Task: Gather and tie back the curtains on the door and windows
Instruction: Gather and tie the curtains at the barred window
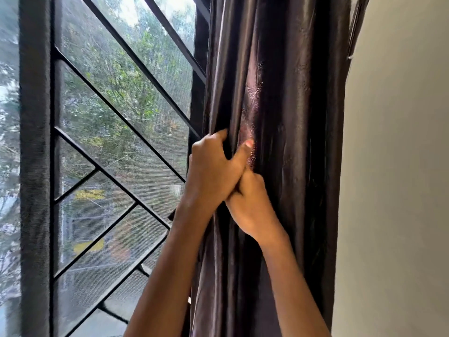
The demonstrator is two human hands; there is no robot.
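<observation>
window grille blocks the left; bare wall flanks the bunched curtain.

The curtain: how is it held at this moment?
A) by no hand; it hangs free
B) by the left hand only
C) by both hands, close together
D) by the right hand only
C: the left hand and the right hand both grip the gathered folds of the curtain, touching each other, with the left one higher.
</observation>
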